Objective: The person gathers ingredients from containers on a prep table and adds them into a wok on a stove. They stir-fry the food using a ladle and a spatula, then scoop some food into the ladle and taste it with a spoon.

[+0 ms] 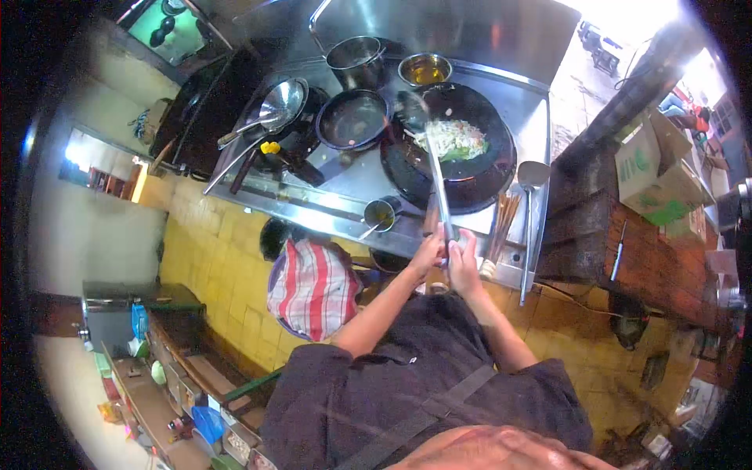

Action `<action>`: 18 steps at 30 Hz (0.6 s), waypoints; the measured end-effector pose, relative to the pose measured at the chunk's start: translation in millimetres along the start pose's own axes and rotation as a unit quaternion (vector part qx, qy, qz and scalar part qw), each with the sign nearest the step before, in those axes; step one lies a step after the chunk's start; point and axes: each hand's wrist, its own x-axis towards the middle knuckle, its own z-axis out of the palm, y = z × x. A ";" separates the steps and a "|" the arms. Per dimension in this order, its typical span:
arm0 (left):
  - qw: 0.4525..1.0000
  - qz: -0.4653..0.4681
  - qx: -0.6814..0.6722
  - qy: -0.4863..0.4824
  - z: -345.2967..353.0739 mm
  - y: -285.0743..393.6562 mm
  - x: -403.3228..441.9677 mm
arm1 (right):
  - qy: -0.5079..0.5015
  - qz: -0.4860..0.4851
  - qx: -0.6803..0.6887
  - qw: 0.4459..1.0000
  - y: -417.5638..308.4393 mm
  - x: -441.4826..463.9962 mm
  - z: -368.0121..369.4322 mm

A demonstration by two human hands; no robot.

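Note:
A dark wok (399, 176) sits on the stove, with shredded pale food (450, 137) and some green leaf in it. My right hand (464, 258) is closed around the handle of a long metal ladle (439, 180). The ladle's blurred head reaches over the far left part of the wok. Beside it, my left hand (427, 254) is closed at the near end of what looks like the wok's handle (431, 219); its fingers partly hide the grip. A small metal cup (381, 213) with a spoon in it stands left of my hands.
Behind the wok are a bowl of yellow liquid (425, 70) and a deep pot (355, 63). A second pan (352, 120) sits left. A spatula (533, 176) and thin sticks (504, 223) lie right. A striped cloth (313, 290) covers a container below the stove edge.

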 end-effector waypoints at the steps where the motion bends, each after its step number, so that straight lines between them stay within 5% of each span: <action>1: 0.999 0.035 -0.005 -0.015 4.1 3.3 -5.6 | -0.021 -0.028 -0.006 0.999 14.0 0.2 2.1; 6: 0.983 0.164 -0.057 0.051 -17.7 1.6 -39.7 | -0.180 0.032 0.163 0.969 1.8 -27.2 3.7; 8: 0.959 0.251 0.061 0.116 -54.5 1.4 -58.7 | -0.236 0.090 0.210 0.944 24.5 -26.9 -7.8; 10: 0.968 0.222 -0.022 0.115 -72.3 -12.7 -89.8 | -0.298 0.120 -0.210 0.924 93.9 -17.1 -18.9; 13: 0.971 0.157 -0.039 0.178 -79.3 -35.1 -149.4 | -0.327 -0.130 -0.443 0.824 217.8 0.1 -51.5; 18: 0.962 0.101 -0.074 0.243 -99.3 -87.0 -221.7 | -0.318 -0.021 -0.658 0.682 312.7 8.8 -108.0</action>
